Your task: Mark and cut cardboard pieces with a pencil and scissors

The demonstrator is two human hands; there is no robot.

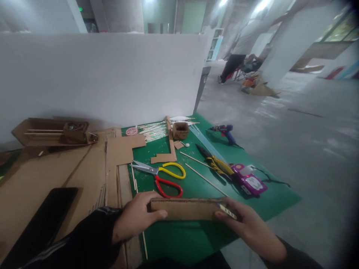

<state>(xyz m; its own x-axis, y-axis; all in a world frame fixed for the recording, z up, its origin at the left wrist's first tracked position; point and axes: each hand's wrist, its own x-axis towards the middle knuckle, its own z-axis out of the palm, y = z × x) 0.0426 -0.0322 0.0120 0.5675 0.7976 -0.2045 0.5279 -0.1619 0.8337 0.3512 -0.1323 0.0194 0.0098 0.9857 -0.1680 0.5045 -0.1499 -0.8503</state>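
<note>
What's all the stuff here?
mat: one, green, centre
cardboard piece: one, brown, front centre
patterned stick: one, pale, piece's right
scissors: one, red and yellow, mat
pliers: one, yellow and black, mat
gadget: one, purple, beside pliers
drill: one, blue, mat's edge
box: one, brown, mat's back
thin sticks: several, pale, mat
slab: one, black, left
cardboard sheets: several, brown, left
partition: one, white, behind
left hand: one, black sleeve, piece's left
right hand: one, black sleeve, piece's right

Pliers [214, 163], blu drill [226, 133] on grn tabletop [162, 239]
</note>
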